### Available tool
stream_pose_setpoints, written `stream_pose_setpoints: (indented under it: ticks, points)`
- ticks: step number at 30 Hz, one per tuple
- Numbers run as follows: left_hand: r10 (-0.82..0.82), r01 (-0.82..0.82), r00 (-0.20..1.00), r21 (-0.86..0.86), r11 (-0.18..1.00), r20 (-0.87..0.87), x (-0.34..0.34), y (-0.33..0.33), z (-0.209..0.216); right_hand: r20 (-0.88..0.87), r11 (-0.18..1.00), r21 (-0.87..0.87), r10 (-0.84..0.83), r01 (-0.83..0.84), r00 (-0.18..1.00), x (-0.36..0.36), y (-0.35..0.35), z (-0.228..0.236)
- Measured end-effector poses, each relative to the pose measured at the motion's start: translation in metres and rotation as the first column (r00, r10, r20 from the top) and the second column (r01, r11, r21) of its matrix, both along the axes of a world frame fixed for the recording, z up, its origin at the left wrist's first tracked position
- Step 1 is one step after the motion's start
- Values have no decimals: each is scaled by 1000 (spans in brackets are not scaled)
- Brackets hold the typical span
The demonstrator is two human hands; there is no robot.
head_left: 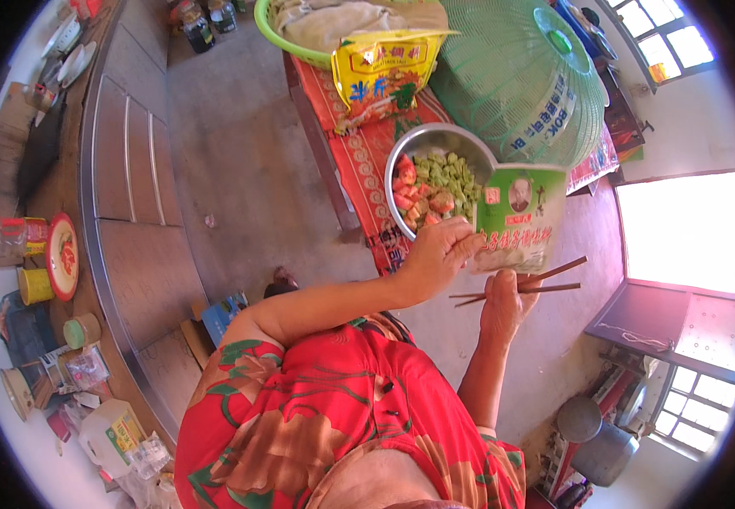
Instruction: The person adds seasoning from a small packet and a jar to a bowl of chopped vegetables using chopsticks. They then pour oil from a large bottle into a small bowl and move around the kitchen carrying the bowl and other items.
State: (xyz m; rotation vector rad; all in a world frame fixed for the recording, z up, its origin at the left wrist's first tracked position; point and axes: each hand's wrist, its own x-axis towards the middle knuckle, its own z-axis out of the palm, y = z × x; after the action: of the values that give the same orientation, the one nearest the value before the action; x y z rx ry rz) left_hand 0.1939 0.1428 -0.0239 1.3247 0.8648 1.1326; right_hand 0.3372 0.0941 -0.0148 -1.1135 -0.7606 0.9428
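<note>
A green and white seasoning packet [516, 216] is held up at the right rim of a steel bowl [394, 204]. My left hand [437, 261] is closed, its fingers pinching the packet's left edge. Beneath the packet, my right hand [503, 307] is closed around a pair of wooden chopsticks [558, 270], its fingertips against the packet's lower edge. Inside the bowl lie cut tomato pieces [422, 197] on the left and chopped green vegetable pieces [448, 172] on the right. Whether the packet is torn open I cannot tell.
The bowl stands on a table with a red patterned cloth [354, 165]. Behind it are a yellow seasoning bag [384, 72], a green basket [264, 25] with cloth, and a green mesh food cover [511, 76]. A long counter [117, 280] with a plate [64, 254] runs along the left.
</note>
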Motion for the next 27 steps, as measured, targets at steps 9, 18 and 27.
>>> stream_pose_setpoints:
  ticks: [9, 18, 27]
  points:
    - [380, -68, 852, 643, 763, -361, -46, 21, 42, -10, 980, -34, 198, -199, 980, 9, 3, 14]
    - [300, -38, 892, 607, 794, -337, -55, 21, 43, 22, 976, -112, 192, -188, 981, 6, 36, 29]
    - [659, -545, 736, 440, 714, -158, -102, 59, 19, 215, 944, 26, -327, 329, 920, 68, 70, 36]
